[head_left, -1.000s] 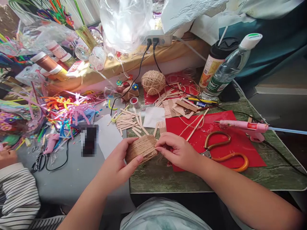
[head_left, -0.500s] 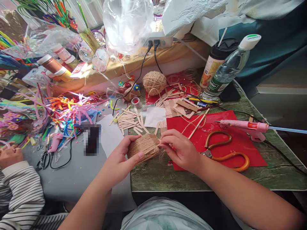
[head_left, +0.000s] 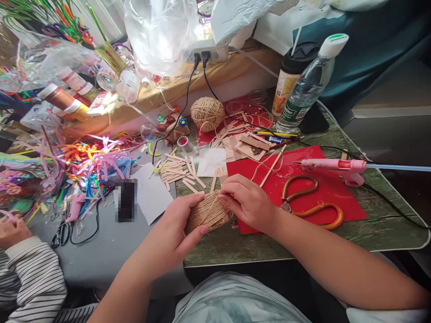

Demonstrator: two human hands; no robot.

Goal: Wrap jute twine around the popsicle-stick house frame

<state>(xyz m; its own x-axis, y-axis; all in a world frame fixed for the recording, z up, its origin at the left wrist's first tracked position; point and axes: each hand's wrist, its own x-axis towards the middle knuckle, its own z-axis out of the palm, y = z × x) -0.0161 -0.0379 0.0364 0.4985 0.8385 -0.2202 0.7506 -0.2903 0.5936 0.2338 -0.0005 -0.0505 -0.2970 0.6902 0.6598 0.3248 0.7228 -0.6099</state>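
A block wrapped in brown twine (head_left: pixel 207 214) is gripped in my left hand (head_left: pixel 178 224), thumb on the near side and fingers behind. My right hand (head_left: pixel 249 199) pinches at the block's upper right edge, seemingly on a twine strand; its fingertips hide the exact hold. From behind the right hand a loose strand runs over the red sheet (head_left: pixel 336 188). Orange-handled scissors (head_left: pixel 332 217) lie on that sheet, close to the right forearm. Beyond the hands sits a ball of twine (head_left: pixel 207 114).
A pink glue gun (head_left: pixel 333 165) rests at the right, its cord trailing off the table. Wooden craft sticks (head_left: pixel 175 170) lie scattered ahead. A water bottle (head_left: pixel 303 96) and a lidded cup (head_left: pixel 286 85) stand at the back. Another person's striped sleeve (head_left: pixel 33 273) is at the left.
The view has shifted, so the table's things appear further left. My right hand has moved inward over the block's upper edge, and the block is tilted differently in my left hand.
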